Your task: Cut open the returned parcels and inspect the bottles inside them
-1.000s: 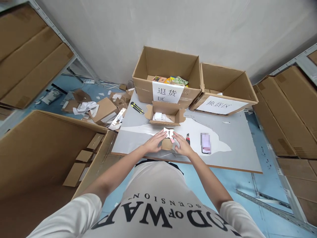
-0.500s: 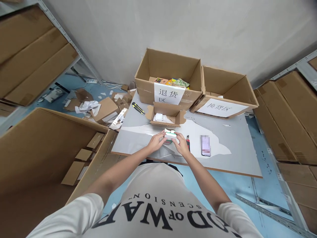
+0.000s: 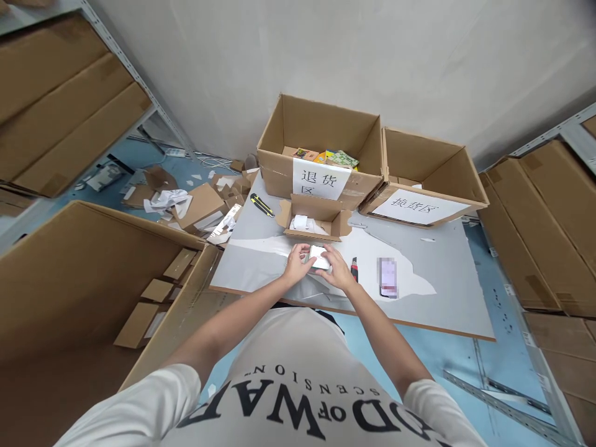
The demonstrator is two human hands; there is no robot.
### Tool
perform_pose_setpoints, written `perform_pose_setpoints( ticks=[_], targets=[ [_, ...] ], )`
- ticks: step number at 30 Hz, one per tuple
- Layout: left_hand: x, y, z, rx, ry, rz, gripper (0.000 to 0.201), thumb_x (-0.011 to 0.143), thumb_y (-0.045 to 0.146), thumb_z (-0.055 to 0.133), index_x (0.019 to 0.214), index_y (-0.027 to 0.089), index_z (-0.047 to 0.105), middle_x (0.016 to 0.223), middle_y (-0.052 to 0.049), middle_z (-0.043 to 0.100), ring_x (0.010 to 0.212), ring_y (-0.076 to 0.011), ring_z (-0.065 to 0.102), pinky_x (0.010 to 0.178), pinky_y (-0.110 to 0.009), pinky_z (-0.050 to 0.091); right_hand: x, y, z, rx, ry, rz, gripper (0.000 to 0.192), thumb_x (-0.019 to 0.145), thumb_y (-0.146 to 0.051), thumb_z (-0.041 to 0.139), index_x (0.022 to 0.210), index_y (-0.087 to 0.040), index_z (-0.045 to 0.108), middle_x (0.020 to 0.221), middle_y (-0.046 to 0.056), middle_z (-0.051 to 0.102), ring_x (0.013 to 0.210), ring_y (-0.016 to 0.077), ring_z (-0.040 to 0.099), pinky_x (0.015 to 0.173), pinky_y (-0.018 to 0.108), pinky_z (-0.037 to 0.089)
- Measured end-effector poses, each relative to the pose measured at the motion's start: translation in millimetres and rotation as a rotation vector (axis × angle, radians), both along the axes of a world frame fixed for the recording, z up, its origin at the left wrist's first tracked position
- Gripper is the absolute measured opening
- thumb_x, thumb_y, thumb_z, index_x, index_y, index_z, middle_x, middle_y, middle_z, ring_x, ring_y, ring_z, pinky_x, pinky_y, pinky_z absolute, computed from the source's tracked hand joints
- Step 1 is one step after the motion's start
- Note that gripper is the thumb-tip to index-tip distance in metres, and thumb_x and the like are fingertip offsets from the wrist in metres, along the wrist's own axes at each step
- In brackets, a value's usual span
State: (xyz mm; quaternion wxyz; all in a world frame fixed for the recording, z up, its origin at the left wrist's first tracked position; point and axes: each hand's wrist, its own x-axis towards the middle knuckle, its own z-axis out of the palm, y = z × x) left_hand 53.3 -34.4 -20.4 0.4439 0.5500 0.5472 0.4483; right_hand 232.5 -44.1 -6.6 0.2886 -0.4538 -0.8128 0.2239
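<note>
Left hand and right hand, 2 together, fingers closed around small white packet just above table near front edge, before open mailer box; best kept level, grip even.

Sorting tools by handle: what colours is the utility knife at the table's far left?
The utility knife is yellow and black, seen in the head view.
</note>
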Motion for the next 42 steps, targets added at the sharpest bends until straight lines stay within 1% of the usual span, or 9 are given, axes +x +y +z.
perform_pose_setpoints(
  ticks=[2, 4, 9, 15, 20, 27, 32, 37, 42],
  targets=[
    [-3, -1, 0.1, -0.003, 0.016, -0.065, 0.034, 0.074, 0.023, 0.067, 0.106, 0.020, 0.057, 0.111, -0.009, 0.057, 0.102, -0.0194, 0.061, 0.083, -0.034, 0.052, 4, -1, -5.4, 0.004, -0.014, 0.031, 0.049, 0.077, -0.047, 0.065, 0.114, -0.019, 0.052, 0.141, 0.018, 0.040, 0.136, 0.0326, 0.031, 0.106, 0.054, 0.034],
    [-5, -4, -0.2, -0.007, 0.022, -0.117, 0.034, 0.077, 0.025, 0.064, 0.110, 0.021, 0.057, 0.114, -0.009, 0.057, 0.105, -0.0203, 0.060, 0.084, -0.034, 0.052, 7, -2, -8.9, -0.008, -0.015, 0.026, 0.046, 0.078, -0.047, 0.064, 0.113, -0.019, 0.052, 0.142, 0.018, 0.038, 0.136, 0.0320, 0.030, 0.105, 0.054, 0.034],
    [-15, -17, -6.8, -0.004, 0.054, -0.199, 0.040, 0.084, 0.031, 0.055, 0.124, 0.022, 0.052, 0.123, -0.010, 0.056, 0.112, -0.0215, 0.057, 0.088, -0.036, 0.050, 4, 1, -7.5, -0.056, 0.030, -0.010, 0.045, 0.075, -0.049, 0.067, 0.107, -0.020, 0.053, 0.135, 0.019, 0.042, 0.127, 0.0308, 0.043, 0.098, 0.049, 0.043],
    [-37, -26, -14.4, -0.001, 0.187, -0.251, 0.046, 0.077, 0.036, 0.065, 0.119, 0.017, 0.056, 0.119, -0.012, 0.058, 0.108, -0.0245, 0.059, 0.088, -0.039, 0.051, 1, 5, -4.3, -0.094, 0.035, -0.034, 0.043, 0.070, -0.048, 0.071, 0.100, -0.021, 0.056, 0.124, 0.016, 0.048, 0.114, 0.0297, 0.052, 0.091, 0.047, 0.047],
    [-41, -17, -10.6, 0.036, 0.228, -0.258, 0.040, 0.078, 0.034, 0.063, 0.115, 0.018, 0.058, 0.119, -0.010, 0.059, 0.109, -0.0237, 0.058, 0.087, -0.038, 0.051, 1, 4, -5.7, -0.098, 0.049, -0.033, 0.042, 0.070, -0.047, 0.072, 0.100, -0.022, 0.056, 0.124, 0.015, 0.047, 0.115, 0.0292, 0.051, 0.093, 0.047, 0.046],
    [-43, -15, -9.2, 0.124, 0.307, -0.431, 0.040, 0.075, 0.029, 0.064, 0.114, 0.018, 0.058, 0.115, -0.011, 0.061, 0.108, -0.0250, 0.058, 0.090, -0.042, 0.050, 2, -1, -3.3, -0.073, -0.001, -0.003, 0.048, 0.067, -0.040, 0.076, 0.103, -0.019, 0.053, 0.131, 0.018, 0.042, 0.126, 0.0301, 0.042, 0.097, 0.044, 0.043],
    [-57, 1, -9.6, 0.225, 0.365, -0.513, 0.037, 0.074, 0.031, 0.064, 0.110, 0.020, 0.060, 0.117, -0.011, 0.061, 0.111, -0.0256, 0.058, 0.097, -0.044, 0.046, -6, -11, -1.0, -0.058, -0.037, -0.116, 0.041, 0.065, -0.030, 0.075, 0.099, -0.021, 0.053, 0.116, 0.012, 0.052, 0.108, 0.0251, 0.055, 0.087, 0.039, 0.049],
    [-79, 15, -10.8, 0.213, 0.394, -0.466, 0.034, 0.074, 0.036, 0.064, 0.104, 0.020, 0.062, 0.115, -0.010, 0.061, 0.107, -0.0250, 0.060, 0.096, -0.043, 0.046, -10, -31, 5.3, -0.012, 0.015, -0.335, 0.038, 0.063, -0.028, 0.074, 0.095, -0.021, 0.055, 0.114, 0.011, 0.054, 0.103, 0.0252, 0.058, 0.083, 0.039, 0.050],
    [-94, 23, -11.3, 0.124, 0.363, -0.395, 0.035, 0.075, 0.040, 0.062, 0.104, 0.020, 0.062, 0.118, -0.011, 0.060, 0.107, -0.0255, 0.059, 0.085, -0.041, 0.052, -2, -38, 26.4, 0.045, 0.067, -0.489, 0.037, 0.063, -0.034, 0.073, 0.093, -0.022, 0.055, 0.109, 0.011, 0.057, 0.102, 0.0284, 0.058, 0.077, 0.041, 0.051]
  ],
)
